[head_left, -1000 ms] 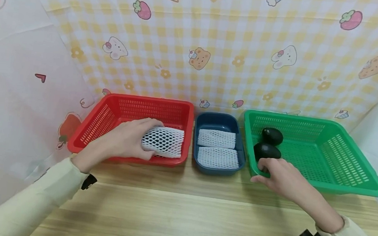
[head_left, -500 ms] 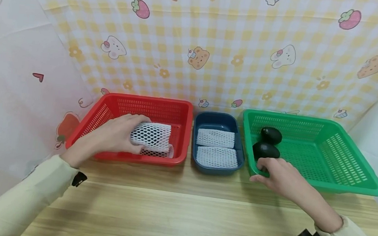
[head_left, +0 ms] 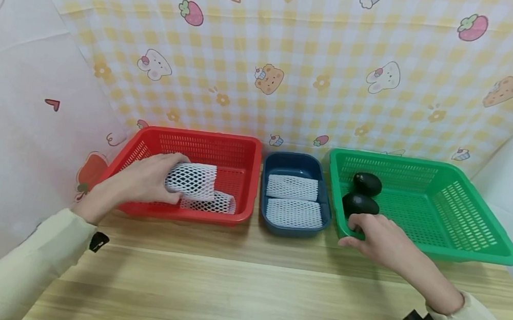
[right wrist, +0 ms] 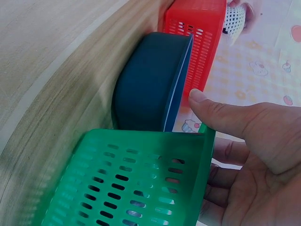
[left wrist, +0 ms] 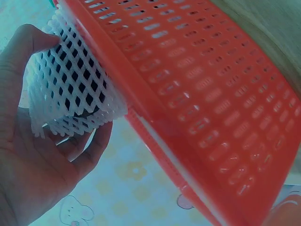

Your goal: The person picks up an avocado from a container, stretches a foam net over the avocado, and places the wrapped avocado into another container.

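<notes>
My left hand (head_left: 150,175) grips an avocado in a white foam net (head_left: 191,180), over the red basket (head_left: 254,180). Dark fruit shows through the mesh in the left wrist view, with my thumb and fingers around the net (left wrist: 70,80). Below it in the basket lies another foam net (head_left: 212,202), dark inside. My right hand (head_left: 383,239) holds the near left corner of the green basket (head_left: 460,257), thumb outside the rim and fingers curled over it inside. Beside those fingers, two dark avocados (head_left: 367,184) lie in that basket.
Between the baskets stands a dark blue tray (head_left: 293,231) with two flat white foam nets (head_left: 293,188) in it. A checked cloth (head_left: 231,39) hangs behind. The wooden table (head_left: 234,292) spans the front.
My left hand has moved left over the red basket with the netted avocado, uncovering the other net below. My right hand has stayed at the green basket's corner.
</notes>
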Demonstrator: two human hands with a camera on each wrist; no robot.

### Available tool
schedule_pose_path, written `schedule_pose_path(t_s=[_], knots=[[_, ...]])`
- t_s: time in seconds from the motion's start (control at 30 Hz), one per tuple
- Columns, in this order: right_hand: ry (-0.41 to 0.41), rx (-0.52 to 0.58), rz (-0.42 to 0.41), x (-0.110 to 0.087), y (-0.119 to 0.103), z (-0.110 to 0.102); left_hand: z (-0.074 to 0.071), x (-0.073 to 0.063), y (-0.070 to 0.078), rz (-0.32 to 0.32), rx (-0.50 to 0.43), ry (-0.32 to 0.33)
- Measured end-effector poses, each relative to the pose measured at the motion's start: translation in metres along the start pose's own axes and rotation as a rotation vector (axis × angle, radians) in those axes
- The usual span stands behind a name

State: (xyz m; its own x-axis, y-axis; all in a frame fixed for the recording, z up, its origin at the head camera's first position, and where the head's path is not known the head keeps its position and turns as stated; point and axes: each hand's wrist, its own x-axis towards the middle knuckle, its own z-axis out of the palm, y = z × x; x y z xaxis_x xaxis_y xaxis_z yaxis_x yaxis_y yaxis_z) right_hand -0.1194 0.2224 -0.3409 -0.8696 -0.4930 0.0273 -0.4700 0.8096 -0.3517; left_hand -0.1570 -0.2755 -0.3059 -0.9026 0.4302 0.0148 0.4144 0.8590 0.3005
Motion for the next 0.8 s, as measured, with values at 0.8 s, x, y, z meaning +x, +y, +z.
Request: schedule_pose_path(t_s=[0.8], knots=[[0.011,0.003,-0.002,0.000,0.003,0.003,-0.001,-0.010,-0.045,-0.127,0.017,-0.051]])
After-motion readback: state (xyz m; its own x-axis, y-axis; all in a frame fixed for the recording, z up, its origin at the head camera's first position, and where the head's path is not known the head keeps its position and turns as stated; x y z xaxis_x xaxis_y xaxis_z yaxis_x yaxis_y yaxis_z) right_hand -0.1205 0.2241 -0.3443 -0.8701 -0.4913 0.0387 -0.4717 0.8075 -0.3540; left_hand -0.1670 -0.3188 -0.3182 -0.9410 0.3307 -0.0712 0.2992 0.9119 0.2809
